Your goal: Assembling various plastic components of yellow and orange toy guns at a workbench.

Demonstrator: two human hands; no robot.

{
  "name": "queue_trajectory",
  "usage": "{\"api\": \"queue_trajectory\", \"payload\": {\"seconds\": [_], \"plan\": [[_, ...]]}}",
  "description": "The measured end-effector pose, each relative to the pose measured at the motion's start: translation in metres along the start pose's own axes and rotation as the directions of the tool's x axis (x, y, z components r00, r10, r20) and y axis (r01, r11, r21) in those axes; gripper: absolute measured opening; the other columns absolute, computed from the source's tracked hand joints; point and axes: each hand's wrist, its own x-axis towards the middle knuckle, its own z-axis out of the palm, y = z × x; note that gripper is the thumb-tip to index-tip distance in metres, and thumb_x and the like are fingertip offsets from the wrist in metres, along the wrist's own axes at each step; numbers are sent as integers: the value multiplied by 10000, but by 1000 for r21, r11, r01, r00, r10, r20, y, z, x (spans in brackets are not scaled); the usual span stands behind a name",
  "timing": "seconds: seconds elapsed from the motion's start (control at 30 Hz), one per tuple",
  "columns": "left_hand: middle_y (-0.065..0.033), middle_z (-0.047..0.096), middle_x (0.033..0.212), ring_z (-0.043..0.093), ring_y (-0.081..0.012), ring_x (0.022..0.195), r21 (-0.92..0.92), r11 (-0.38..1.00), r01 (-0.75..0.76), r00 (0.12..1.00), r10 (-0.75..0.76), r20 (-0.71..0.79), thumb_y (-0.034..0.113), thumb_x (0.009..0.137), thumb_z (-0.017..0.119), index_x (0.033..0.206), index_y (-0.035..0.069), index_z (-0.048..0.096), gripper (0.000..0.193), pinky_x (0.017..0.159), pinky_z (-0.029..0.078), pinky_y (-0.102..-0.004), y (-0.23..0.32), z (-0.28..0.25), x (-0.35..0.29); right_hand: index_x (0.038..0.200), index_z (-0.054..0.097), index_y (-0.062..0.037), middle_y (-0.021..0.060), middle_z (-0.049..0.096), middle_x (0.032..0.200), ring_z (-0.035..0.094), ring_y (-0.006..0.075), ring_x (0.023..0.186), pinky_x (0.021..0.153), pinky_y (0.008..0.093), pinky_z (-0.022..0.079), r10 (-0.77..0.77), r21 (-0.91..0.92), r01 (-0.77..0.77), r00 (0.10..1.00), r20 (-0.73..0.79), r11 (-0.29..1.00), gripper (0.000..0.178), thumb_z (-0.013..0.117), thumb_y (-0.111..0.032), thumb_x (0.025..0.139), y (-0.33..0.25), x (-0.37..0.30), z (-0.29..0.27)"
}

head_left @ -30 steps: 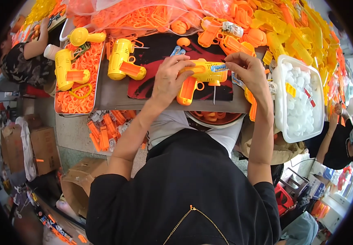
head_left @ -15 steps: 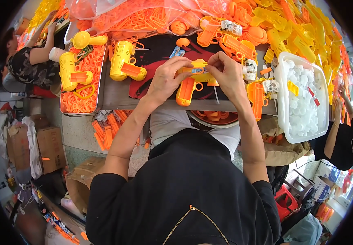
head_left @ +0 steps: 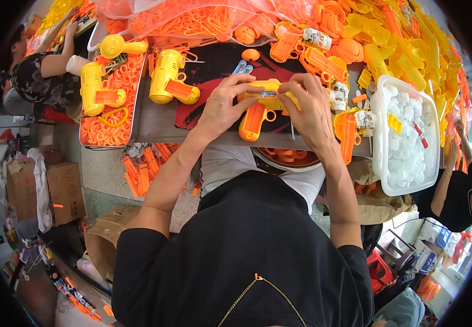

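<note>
A yellow toy gun with an orange handle (head_left: 253, 120) lies in front of me on a dark red-and-black mat (head_left: 208, 60), handle toward me. A small blue-and-white piece (head_left: 268, 94) shows along its yellow body; I cannot tell whether it is a battery or a label. My left hand (head_left: 220, 109) pinches the body's left end between thumb and fingers. At the other end my right hand (head_left: 308, 103) has its thumb and bent fingers closed on the body, covering part of it. Two blue-and-white batteries (head_left: 242, 67) and an orange cap (head_left: 250, 55) lie just beyond.
Left are a tray of orange rings (head_left: 110, 122) and a yellow toy gun body (head_left: 166, 76). On the right stand part-built guns (head_left: 346, 133) and a white tub (head_left: 380, 158) of white caps. Piles of orange and yellow parts (head_left: 377, 27) fill the back. Other people work at both sides.
My right hand has shifted slightly right and down along the toy gun, its fingers more bent. My left hand keeps its pinch. The whole view has shifted slightly.
</note>
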Motion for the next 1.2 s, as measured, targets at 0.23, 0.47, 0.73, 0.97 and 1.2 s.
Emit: {"api": "queue_trajectory", "payload": {"seconds": [0.23,0.47,0.73,0.97,1.2], "plan": [[-50,562,1309,599,-135,1152,-313,943,114,992,-88,95,59,915,712,1202,50,709,288,992,506,-292,-22,-1,-1,1262,692,-206,91,488,1434,479,317,1282,1035,452,393,-343,-50,359,918,199,932,448,686,-78,834,18,-4,-2],[-41,533,1322,603,-125,1143,-292,941,168,983,-136,125,52,918,707,1215,36,695,298,994,517,-287,-18,-1,0,1307,669,-215,100,452,1488,453,335,1321,1084,473,355,-385,-31,405,888,250,914,464,664,-91,860,26,3,-1],[-70,589,1291,597,-147,1168,-309,941,135,990,-118,74,68,907,719,1215,45,697,310,990,505,-291,-18,0,-1,1301,661,-164,104,469,1473,457,345,1324,1081,472,362,-398,70,393,879,264,917,403,637,-128,900,11,9,14],[-101,652,1210,626,-241,1149,-241,966,91,996,-93,4,126,839,779,1128,73,738,297,1021,478,-353,-13,-1,-3,1303,644,-119,117,529,1426,494,329,1303,1106,474,347,-253,143,231,954,161,962,411,618,-53,898,10,-1,9],[-90,640,1180,635,-279,1108,124,973,-194,964,213,-158,78,841,736,1071,115,749,234,948,523,-379,-9,7,-7,1320,626,-83,126,581,1359,523,321,1284,1125,468,350,-303,33,301,948,99,953,419,560,0,914,28,-15,16]]}}
